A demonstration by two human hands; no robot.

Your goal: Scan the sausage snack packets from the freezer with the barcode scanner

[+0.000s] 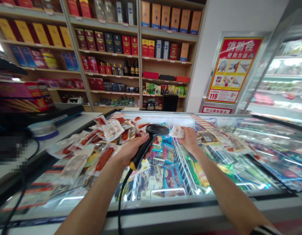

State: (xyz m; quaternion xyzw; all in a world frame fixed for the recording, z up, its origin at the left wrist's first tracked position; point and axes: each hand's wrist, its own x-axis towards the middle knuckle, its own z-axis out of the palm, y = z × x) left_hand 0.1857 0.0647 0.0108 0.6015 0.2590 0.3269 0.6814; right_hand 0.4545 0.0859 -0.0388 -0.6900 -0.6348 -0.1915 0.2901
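Note:
My left hand (135, 148) is wrapped round the handle of a black barcode scanner (157, 130), whose head points right. From the handle's yellow-trimmed end a black cable runs down towards me. In my right hand (190, 138) is a small white-labelled packet (177, 131), gripped at its right end just in front of the scanner head. What the packet contains is too small to tell. Left of the scanner lies a pile of vacuum-packed foods (102, 158), some of them reddish sausages, on the freezer's glass. A smaller group of packets (226, 140) rests to the right.
Beneath my hands, a chest freezer (175, 209) holds wrapped goods in white wire baskets (181, 163). A counter (89, 119) with a roll of tape (43, 129) stands at the left. Shelves of boxed bottles (109, 42) line the back; a lit glass-fronted fridge (285, 78) is at right.

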